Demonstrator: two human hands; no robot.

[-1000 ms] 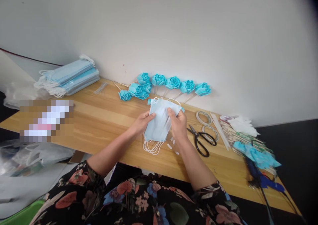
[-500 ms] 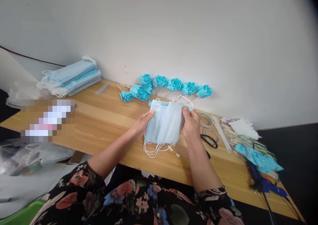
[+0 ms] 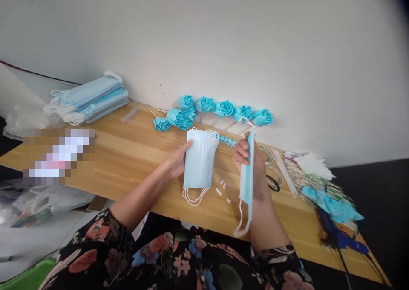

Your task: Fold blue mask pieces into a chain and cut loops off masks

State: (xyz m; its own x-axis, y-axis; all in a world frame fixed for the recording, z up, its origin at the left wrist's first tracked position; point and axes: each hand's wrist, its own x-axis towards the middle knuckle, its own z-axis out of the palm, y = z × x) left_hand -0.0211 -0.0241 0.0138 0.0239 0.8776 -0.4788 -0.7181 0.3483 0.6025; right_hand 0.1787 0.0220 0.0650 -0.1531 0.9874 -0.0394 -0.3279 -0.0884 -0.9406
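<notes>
Mask bundle point(image 3: 200, 162), centre: in the left hand's point(image 3: 177, 160) closed grip. Loose mask point(image 3: 247, 183), right of centre: edge-on, in the right hand's point(image 3: 242, 153) closed grip. Blue flowers point(image 3: 205, 104), above centre: formed, on sticks. Mask pile point(image 3: 96, 94), upper left: flat, apparently unworked. White snippets point(image 3: 218, 192), below centre: loose on counter point(image 3: 128, 153).

7+ blue flwrs point(image 3: 223, 108) (some overlap), 2 tape rolls point(image 3: 279, 173), 4 wht pcs point(image 3: 218, 192).

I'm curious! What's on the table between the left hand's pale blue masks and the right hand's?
Small white strips and turquoise pieces, in the head view.
</notes>
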